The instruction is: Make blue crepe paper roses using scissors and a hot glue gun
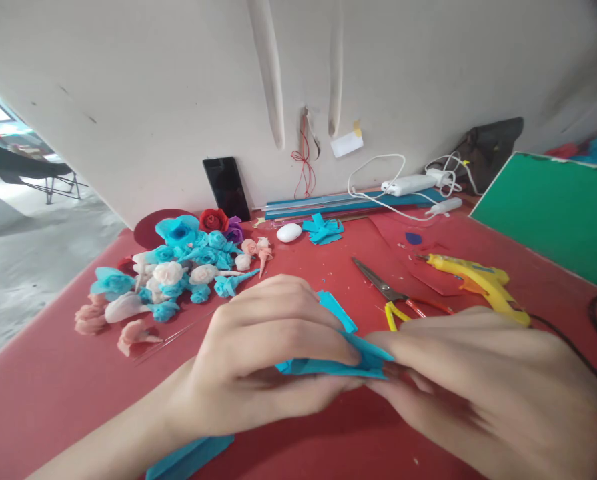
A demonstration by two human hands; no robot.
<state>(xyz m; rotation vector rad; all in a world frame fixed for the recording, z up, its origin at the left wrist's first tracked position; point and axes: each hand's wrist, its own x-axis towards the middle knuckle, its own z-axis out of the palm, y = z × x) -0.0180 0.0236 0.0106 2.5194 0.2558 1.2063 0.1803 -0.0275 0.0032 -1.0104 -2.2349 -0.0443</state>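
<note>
Both hands meet low in the middle of the view on a folded strip of blue crepe paper (323,367). My left hand (273,347) is closed around its left part, fingers curled over the top. At its right end, my right hand (468,373) pinches the paper between thumb and fingers; those fingertips are partly blurred. Another blue paper piece (337,311) lies just behind the hands. A larger blue paper sheet (191,459) shows below my left forearm. Scissors (385,287) with red and yellow handles rest open behind my right hand.
Paper flowers (168,273) in blue, white and pink are heaped at the left of the red table (38,400). A yellow glue gun (478,280) lies right, near a green board (553,213). A phone (225,188) leans on the wall; a white power strip (408,185) sits behind.
</note>
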